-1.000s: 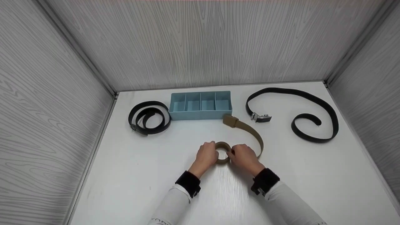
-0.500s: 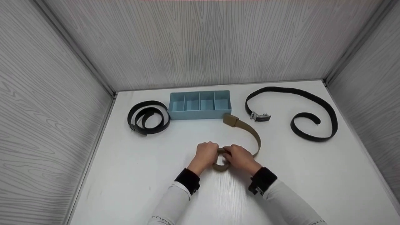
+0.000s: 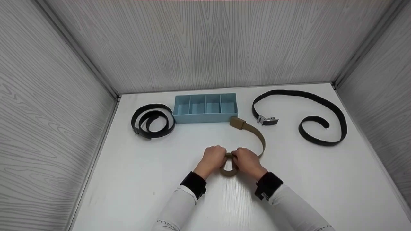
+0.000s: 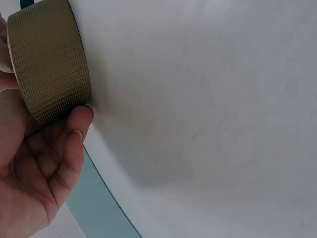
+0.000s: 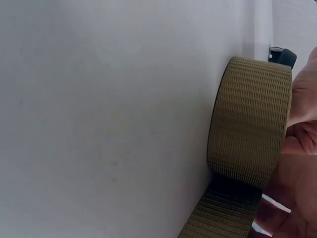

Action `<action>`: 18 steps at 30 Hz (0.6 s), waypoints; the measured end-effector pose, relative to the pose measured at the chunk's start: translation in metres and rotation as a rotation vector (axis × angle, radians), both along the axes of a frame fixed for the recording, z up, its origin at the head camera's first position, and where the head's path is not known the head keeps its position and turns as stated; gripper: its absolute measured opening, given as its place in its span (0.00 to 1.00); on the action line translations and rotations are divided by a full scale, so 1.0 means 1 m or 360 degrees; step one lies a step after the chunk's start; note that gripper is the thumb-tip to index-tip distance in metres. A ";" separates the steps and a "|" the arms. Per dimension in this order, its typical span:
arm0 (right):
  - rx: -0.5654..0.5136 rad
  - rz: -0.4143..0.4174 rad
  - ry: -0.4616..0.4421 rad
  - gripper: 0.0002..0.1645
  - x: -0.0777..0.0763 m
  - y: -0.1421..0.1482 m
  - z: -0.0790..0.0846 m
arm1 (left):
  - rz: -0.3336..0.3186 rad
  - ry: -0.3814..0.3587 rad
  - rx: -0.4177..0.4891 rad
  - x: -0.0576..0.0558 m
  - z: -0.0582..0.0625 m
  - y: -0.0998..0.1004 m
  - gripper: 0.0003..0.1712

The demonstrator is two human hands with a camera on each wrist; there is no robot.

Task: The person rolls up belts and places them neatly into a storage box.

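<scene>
A tan woven belt is partly wound into a roll standing on its edge between my hands. Its unrolled length curves out past the right hand and back to a tan buckle near the box. My left hand grips the roll's left side; in the left wrist view its curled fingers lie against the webbing. On the opposite side my right hand pinches the roll where the loose strap leaves it. In the right wrist view the fingers are partly hidden behind the roll.
A blue box with several compartments stands at the back. Left of it lies a coiled black belt. A second black belt with a silver buckle spreads at the right. Grey wood-grain panels wall the white table.
Both hands have shifted their hold on the roll, which has changed from round to longer and narrower. The loose strap has drawn slightly left toward the right hand.
</scene>
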State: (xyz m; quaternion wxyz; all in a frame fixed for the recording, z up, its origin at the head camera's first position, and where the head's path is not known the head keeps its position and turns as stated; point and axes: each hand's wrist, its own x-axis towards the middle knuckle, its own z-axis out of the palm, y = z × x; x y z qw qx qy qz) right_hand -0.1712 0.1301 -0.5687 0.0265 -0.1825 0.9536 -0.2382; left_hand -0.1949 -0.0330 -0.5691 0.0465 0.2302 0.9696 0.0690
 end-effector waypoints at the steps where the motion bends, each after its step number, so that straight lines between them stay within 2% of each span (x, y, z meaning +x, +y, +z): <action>1: -0.0019 0.0022 -0.0017 0.10 0.000 0.000 -0.001 | -0.0020 0.0006 0.0004 0.000 0.000 0.000 0.13; 4: -0.0037 0.0015 -0.0045 0.10 0.000 0.002 0.000 | -0.0035 0.0001 0.0011 0.001 -0.001 -0.001 0.13; 11: 0.0106 -0.0131 -0.0146 0.14 0.000 0.011 0.010 | 0.0061 -0.0072 0.0027 0.005 0.000 0.002 0.08; 14: 0.0151 -0.0116 -0.0104 0.14 -0.001 0.012 0.011 | 0.0044 -0.0065 0.0030 0.006 -0.001 0.004 0.08; 18: 0.0167 -0.0003 0.0039 0.17 -0.002 0.010 0.007 | -0.0012 0.0017 0.0007 0.006 -0.004 0.004 0.09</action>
